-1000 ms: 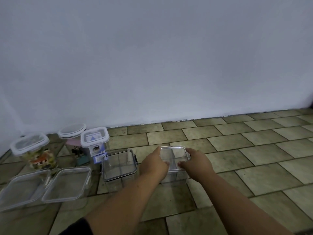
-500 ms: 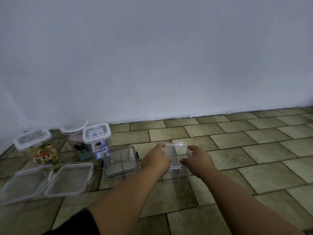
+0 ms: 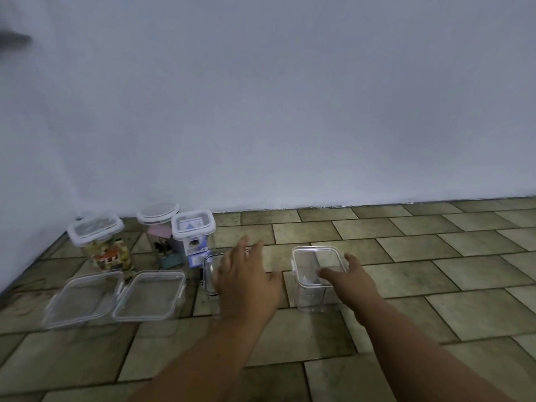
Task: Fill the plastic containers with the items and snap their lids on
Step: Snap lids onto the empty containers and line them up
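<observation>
A clear square container (image 3: 314, 281) with a clear lid on top stands on the tiled floor. My right hand (image 3: 349, 281) rests against its right side, fingers spread, thumb over the front rim. My left hand (image 3: 246, 281) hovers open to the left, over a second clear container with a dark-rimmed lid (image 3: 209, 271), which it mostly hides. Two flat clear lidded containers (image 3: 149, 294) (image 3: 84, 298) lie side by side at the left.
Three filled, lidded containers stand by the wall: one with colourful items (image 3: 100, 243), a round one (image 3: 158, 227), a square one with a blue-white pack (image 3: 193, 236). The white wall (image 3: 261, 111) rises behind. Bare tiles (image 3: 435, 256) stretch right.
Both hands held the clear square container before. My left hand has let go and moved left over the dark-rimmed container. The right hand has slid to the container's right side.
</observation>
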